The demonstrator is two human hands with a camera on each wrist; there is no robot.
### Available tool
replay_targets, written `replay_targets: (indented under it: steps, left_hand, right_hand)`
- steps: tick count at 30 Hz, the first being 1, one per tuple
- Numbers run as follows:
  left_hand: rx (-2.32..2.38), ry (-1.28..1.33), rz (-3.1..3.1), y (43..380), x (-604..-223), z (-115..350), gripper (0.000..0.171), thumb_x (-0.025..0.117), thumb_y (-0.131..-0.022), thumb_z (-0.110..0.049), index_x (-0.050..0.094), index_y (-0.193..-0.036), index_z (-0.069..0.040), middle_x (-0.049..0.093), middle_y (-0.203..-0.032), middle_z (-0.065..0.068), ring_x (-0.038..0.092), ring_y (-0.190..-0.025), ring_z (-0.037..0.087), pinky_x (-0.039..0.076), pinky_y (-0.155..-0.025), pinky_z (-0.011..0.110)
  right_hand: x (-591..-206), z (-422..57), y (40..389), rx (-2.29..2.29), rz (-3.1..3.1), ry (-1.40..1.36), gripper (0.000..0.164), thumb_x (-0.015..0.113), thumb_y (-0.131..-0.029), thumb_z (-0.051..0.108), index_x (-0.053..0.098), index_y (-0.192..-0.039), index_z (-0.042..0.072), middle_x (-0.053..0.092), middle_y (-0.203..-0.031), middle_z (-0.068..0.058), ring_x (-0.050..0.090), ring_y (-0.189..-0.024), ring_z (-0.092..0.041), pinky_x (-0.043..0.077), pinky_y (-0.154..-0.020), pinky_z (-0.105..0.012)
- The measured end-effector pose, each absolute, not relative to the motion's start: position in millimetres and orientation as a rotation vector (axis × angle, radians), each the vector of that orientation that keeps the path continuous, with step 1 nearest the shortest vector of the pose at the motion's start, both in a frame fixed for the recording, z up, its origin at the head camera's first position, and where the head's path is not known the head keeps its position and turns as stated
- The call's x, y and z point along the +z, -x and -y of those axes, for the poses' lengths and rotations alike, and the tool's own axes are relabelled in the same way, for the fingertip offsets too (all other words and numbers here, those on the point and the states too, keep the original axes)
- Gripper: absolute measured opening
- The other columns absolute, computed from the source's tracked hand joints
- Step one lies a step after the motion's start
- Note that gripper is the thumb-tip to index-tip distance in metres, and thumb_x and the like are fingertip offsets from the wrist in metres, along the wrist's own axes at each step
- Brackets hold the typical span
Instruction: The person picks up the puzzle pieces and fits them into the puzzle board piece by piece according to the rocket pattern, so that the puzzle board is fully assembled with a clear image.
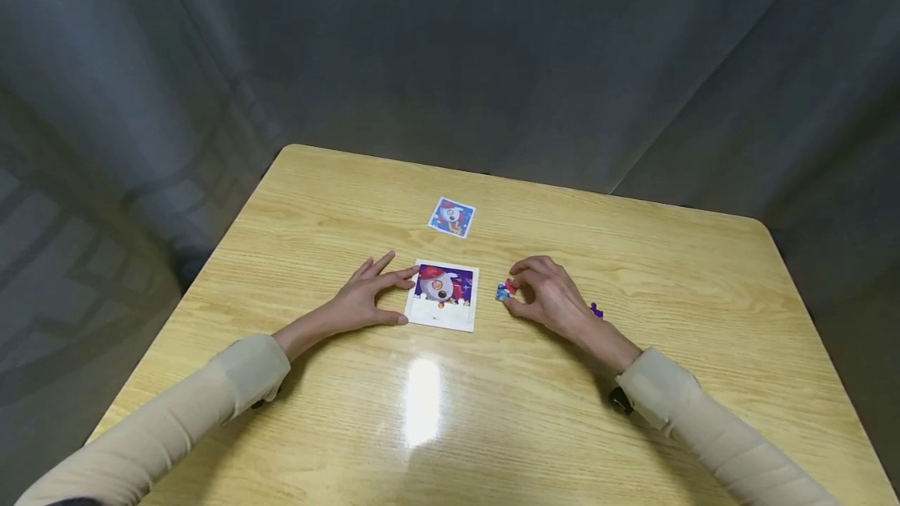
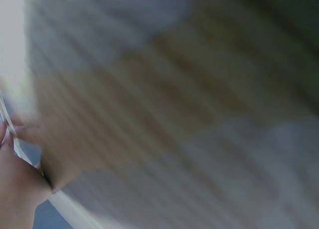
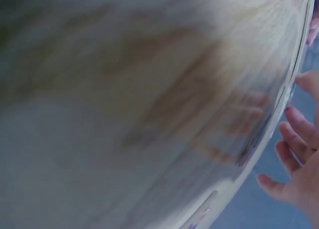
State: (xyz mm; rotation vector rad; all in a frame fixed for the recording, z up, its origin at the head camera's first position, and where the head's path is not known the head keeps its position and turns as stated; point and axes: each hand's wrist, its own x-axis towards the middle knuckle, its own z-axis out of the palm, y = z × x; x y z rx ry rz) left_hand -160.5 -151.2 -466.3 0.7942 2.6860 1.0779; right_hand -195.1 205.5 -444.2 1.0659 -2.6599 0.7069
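A square jigsaw puzzle board [image 1: 439,314] with a white frame lies in front of me, its upper part filled with a purple, red and grey-white picture and its lower part bare white. My left hand [image 1: 369,295] is spread at its left side, thumb and index finger touching the frame with straight fingers. To the right of the board, my right hand [image 1: 551,295] pinches a blue and red puzzle piece [image 1: 502,292] between thumb and index finger, close over the table. The fingers partly hide it; whether it is one piece or more I cannot tell.
A small picture card [image 1: 452,217] with a similar design lies beyond the board. A purple puzzle piece [image 1: 596,310] shows behind my right wrist, partly covered. The wooden table [image 1: 337,412] ends at a grey curtain [image 1: 450,61] at the back.
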Motion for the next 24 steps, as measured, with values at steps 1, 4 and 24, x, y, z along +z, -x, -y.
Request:
replay_targets:
  steps: [1,4,24]
  left_hand:
    - [1.077,-0.796,-2.684,160,-466,151,0.053,0.078,-0.079,-0.038,0.061,-0.125,-0.017,0.039,-0.151,-0.009,0.007,-0.148,0.028,-0.005,-0.117,0.049]
    - [1.081,-0.796,-2.682,161,-465,151,0.053,0.078,-0.079,-0.038,0.062,-0.125,-0.017,0.039,-0.151,-0.009,0.007,-0.148,0.028,-0.005,-0.118,0.049]
    - [1.102,-0.775,-2.684,160,-466,150,0.052,0.079,-0.078,-0.038,0.062,-0.124,-0.019,0.04,-0.15,-0.01,0.008,-0.148,0.027,-0.004,-0.118,0.048]
  right_hand:
    - [-443,-205,194,0.724,2.654,-1.063,0.025,0.083,-0.075,0.024,0.071,-0.086,0.005,0.065,-0.109,-0.01,0.053,-0.108,-0.026,0.045,-0.089,-0.047]
    - [-440,-202,191,0.777,2.615,-1.07,0.026,0.083,-0.075,0.022,0.072,-0.089,0.003,0.065,-0.111,-0.01,0.054,-0.109,-0.027,0.045,-0.09,-0.048]
    - [-433,-152,174,0.868,2.612,-1.209,0.027,0.082,-0.076,0.027,0.07,-0.089,0.006,0.063,-0.124,-0.014,0.059,-0.115,-0.028,0.049,-0.096,-0.039]
